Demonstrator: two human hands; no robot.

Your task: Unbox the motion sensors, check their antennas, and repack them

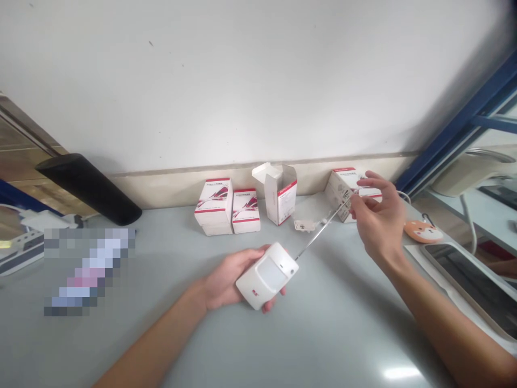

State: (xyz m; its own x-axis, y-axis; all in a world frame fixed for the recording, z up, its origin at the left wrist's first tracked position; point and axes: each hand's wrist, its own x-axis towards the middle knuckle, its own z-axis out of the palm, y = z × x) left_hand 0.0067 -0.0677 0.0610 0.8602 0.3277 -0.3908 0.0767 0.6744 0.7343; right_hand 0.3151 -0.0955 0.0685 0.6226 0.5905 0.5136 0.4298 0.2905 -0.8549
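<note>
My left hand (230,277) is wrapped round a white motion detector (269,277) with a pale sensor window and a small red mark, held tilted above the grey table. From the detector's upper right corner a thin metal telescopic antenna (319,233) stretches up to the right, drawn out long. Thumb and fingertips of my right hand (377,215) pinch its far end, with the other fingers loosely curled. Beyond the detector stands an opened white and red box (280,196) with its flaps up. A small white bracket-like piece (305,223) lies beside that box.
Two closed boxes (214,207) stand left of the open one, against the wall; another box (341,186) is partly behind my right hand. At the right lie an orange animal-face case (424,231) and a dark-screened tablet (468,280). A black cylinder (91,188) leans at the left.
</note>
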